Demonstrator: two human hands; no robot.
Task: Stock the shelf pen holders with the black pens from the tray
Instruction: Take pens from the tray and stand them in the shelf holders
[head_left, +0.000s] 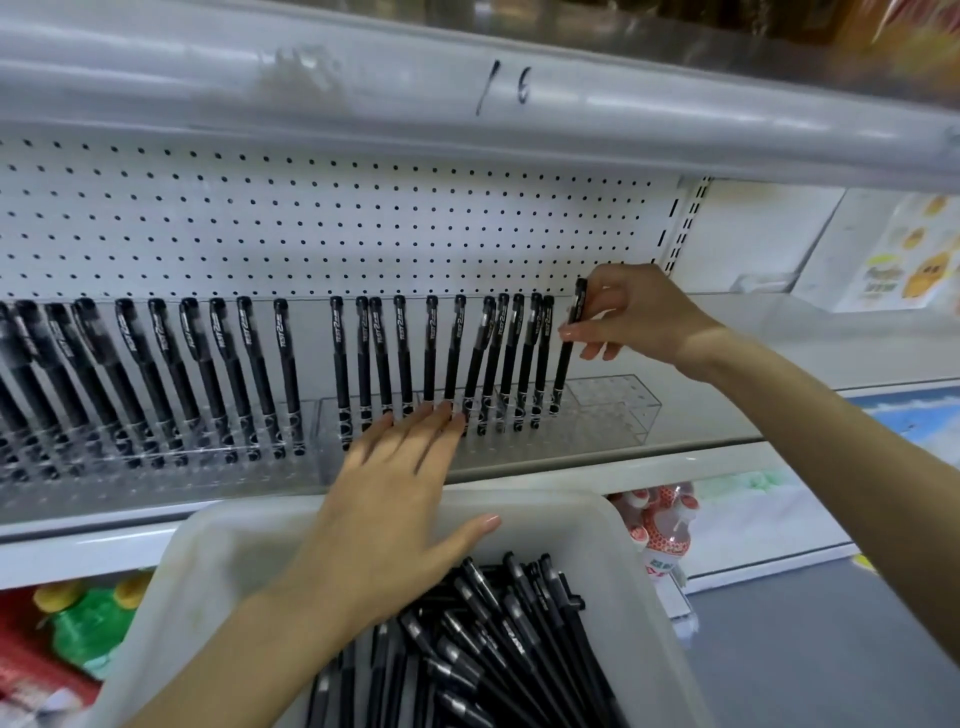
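clear pen holder (618, 410) on white shelf (571, 470), pegboard (311, 218) behind it. right hand (639, 317) pinches a black pen (569, 343) at the holder's right end; left hand (395, 499), fingers straight together, touches its front. tray (208, 561) of loose pens (493, 649) below it.

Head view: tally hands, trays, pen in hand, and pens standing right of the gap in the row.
Hands: 2 (left hand, right hand)
Tray: 1
Held pen: 1
Standing pens right of the gap: 11
Total: 15
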